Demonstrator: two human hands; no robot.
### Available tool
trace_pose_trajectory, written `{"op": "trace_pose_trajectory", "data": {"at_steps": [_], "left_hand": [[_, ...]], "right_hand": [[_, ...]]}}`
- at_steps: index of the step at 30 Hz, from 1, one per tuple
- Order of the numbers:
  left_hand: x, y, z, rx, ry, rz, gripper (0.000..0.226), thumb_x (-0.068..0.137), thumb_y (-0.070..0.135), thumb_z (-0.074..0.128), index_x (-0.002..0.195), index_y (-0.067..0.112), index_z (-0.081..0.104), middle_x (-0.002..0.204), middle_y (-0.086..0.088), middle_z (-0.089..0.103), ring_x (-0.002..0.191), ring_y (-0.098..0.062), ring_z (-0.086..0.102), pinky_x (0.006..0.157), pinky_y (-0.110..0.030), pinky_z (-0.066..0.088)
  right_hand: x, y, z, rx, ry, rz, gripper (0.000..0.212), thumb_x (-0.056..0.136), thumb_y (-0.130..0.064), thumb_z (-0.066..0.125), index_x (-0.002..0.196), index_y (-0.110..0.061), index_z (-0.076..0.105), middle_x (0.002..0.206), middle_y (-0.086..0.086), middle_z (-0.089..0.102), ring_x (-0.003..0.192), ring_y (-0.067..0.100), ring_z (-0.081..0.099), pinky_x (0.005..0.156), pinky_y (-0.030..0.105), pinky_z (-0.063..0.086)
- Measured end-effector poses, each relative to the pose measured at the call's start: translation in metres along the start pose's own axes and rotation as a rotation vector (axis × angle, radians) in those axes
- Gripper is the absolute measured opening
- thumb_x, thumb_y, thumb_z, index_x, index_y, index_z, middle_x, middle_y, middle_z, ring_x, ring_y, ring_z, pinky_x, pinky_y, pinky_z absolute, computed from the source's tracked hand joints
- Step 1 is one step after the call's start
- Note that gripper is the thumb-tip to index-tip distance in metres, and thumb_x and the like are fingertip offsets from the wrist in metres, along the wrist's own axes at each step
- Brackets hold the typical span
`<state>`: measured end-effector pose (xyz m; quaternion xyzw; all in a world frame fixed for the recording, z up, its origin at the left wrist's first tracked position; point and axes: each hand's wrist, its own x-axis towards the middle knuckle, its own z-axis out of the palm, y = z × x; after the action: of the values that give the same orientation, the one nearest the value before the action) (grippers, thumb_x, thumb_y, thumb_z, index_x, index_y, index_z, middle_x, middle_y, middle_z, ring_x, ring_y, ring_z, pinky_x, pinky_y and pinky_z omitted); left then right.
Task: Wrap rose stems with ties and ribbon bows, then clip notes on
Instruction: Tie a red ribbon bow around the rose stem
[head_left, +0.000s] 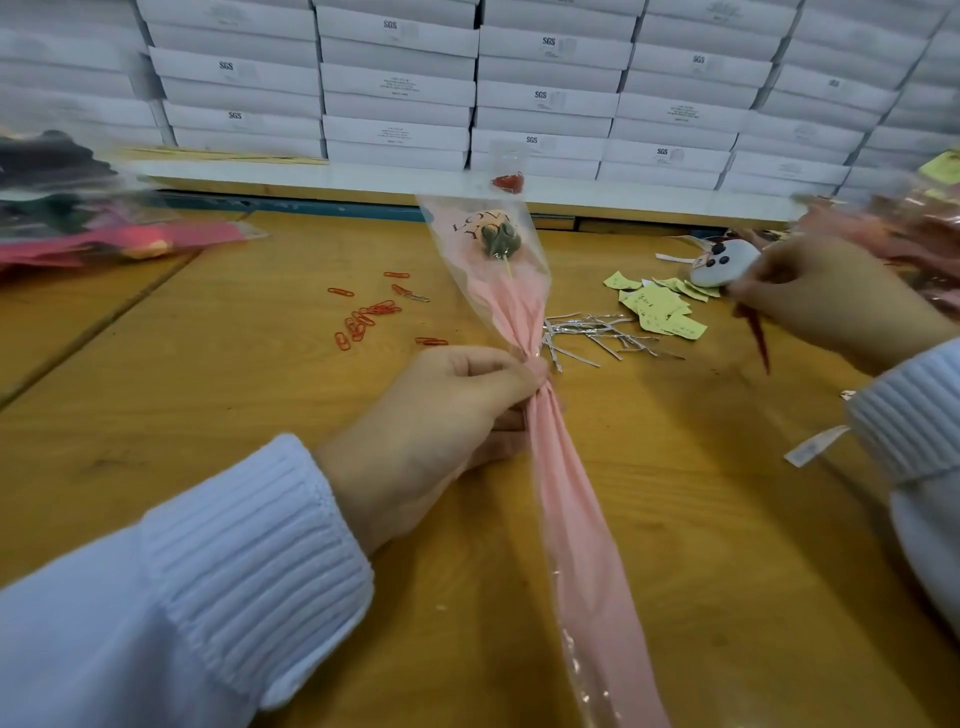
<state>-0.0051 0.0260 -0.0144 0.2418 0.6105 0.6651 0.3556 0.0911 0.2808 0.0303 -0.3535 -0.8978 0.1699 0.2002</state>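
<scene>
A rose in a pink and clear plastic sleeve (566, 499) lies lengthwise on the wooden table (260, 405), its head (498, 240) pointing away from me. My left hand (441, 431) grips the sleeve where it is gathered at the stem. My right hand (821, 306) is off to the right, pinching a red ribbon (757, 332) that hangs down from its fingers. Silver twist ties (597, 335) lie just right of the sleeve. Yellow paper notes (660, 306) are scattered behind them. Red paper clips (371, 314) lie to the left of the sleeve.
White boxes (395, 83) are stacked in a wall along the table's back edge. A blurred pile of wrapped flowers (104, 239) lies at the far left, and a bag of red ribbons (904, 228) at the far right. A small white device (724, 265) sits by the notes.
</scene>
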Motion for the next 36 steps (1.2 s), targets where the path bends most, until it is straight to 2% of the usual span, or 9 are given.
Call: {"op": "trace_pose_trajectory", "data": {"at_steps": [3,7,10,18,23,26,30,33,36], "left_hand": [[-0.001,0.001,0.002,-0.098,-0.017,-0.001,0.017,0.089,0.012,0.058,0.094,-0.004,0.065,0.078,-0.012,0.058,0.069,-0.018,0.055,0.061,-0.018,0.053],[-0.002,0.003,0.002,-0.160,-0.096,-0.045,0.012,0.089,0.010,0.057,0.085,0.000,0.063,0.090,-0.021,0.058,0.087,-0.030,0.058,0.067,-0.025,0.058],[-0.004,0.004,0.001,-0.203,-0.179,-0.067,0.009,0.088,0.011,0.056,0.084,0.003,0.059,0.072,-0.011,0.061,0.066,-0.018,0.065,0.057,-0.022,0.055],[0.000,0.000,-0.003,-0.077,-0.209,-0.079,0.012,0.084,0.015,0.059,0.083,0.004,0.063,0.069,-0.006,0.061,0.062,-0.014,0.058,0.064,-0.023,0.052],[0.000,0.002,-0.006,-0.033,-0.197,-0.082,0.018,0.071,0.014,0.066,0.077,-0.002,0.071,0.070,-0.011,0.070,0.069,-0.013,0.068,0.065,-0.018,0.056],[0.001,-0.001,-0.007,-0.023,-0.128,-0.077,0.021,0.068,0.011,0.070,0.079,-0.006,0.071,0.086,-0.020,0.069,0.082,-0.021,0.065,0.081,-0.025,0.056],[0.003,-0.002,-0.008,0.005,-0.063,-0.058,0.014,0.078,0.006,0.068,0.080,-0.007,0.071,0.088,-0.023,0.067,0.079,-0.021,0.062,0.081,-0.021,0.053],[0.003,-0.003,-0.008,0.026,-0.048,-0.055,0.014,0.078,0.008,0.068,0.080,-0.006,0.072,0.093,-0.026,0.069,0.081,-0.023,0.063,0.079,-0.020,0.054],[0.004,-0.004,-0.007,-0.022,-0.051,-0.054,0.010,0.079,0.004,0.067,0.077,-0.004,0.072,0.093,-0.020,0.071,0.080,-0.013,0.068,0.073,-0.013,0.054]], "right_hand": [[-0.017,-0.028,0.005,0.223,-0.260,-0.201,0.012,0.087,-0.025,0.064,0.079,-0.016,0.067,0.074,-0.003,0.068,0.064,0.011,0.053,0.059,0.022,0.046],[-0.034,-0.052,0.012,0.363,-0.826,-0.447,0.012,0.080,-0.033,0.068,0.075,-0.023,0.070,0.067,-0.002,0.061,0.060,0.007,0.050,0.055,0.016,0.042],[-0.040,-0.060,0.018,0.387,-1.099,-0.564,0.003,0.080,-0.023,0.070,0.080,-0.025,0.072,0.072,-0.004,0.063,0.066,0.009,0.054,0.064,0.020,0.045],[-0.039,-0.054,0.025,0.542,-1.379,-0.523,0.029,0.086,0.001,0.054,0.114,-0.002,0.062,0.111,0.008,0.070,0.104,0.018,0.066,0.090,0.032,0.052],[-0.034,-0.048,0.024,0.744,-1.198,-0.363,0.015,0.082,-0.007,0.068,0.096,-0.010,0.071,0.100,0.009,0.071,0.094,0.022,0.069,0.082,0.028,0.055],[-0.028,-0.042,0.019,0.423,-0.946,-0.361,0.022,0.071,-0.023,0.080,0.091,-0.026,0.071,0.101,-0.004,0.069,0.079,0.018,0.067,0.072,0.027,0.056],[-0.020,-0.034,0.013,0.016,-0.823,-0.305,0.012,0.075,-0.028,0.075,0.082,-0.037,0.073,0.095,-0.010,0.070,0.095,0.022,0.064,0.088,0.039,0.053],[-0.021,-0.033,0.006,-0.107,-0.839,-0.273,0.008,0.079,-0.028,0.073,0.075,-0.035,0.074,0.084,-0.008,0.071,0.083,0.011,0.063,0.078,0.027,0.049],[-0.022,-0.035,0.002,-0.200,-0.891,-0.301,0.007,0.077,-0.033,0.073,0.071,-0.038,0.072,0.083,-0.010,0.069,0.081,0.009,0.059,0.085,0.033,0.046]]}}
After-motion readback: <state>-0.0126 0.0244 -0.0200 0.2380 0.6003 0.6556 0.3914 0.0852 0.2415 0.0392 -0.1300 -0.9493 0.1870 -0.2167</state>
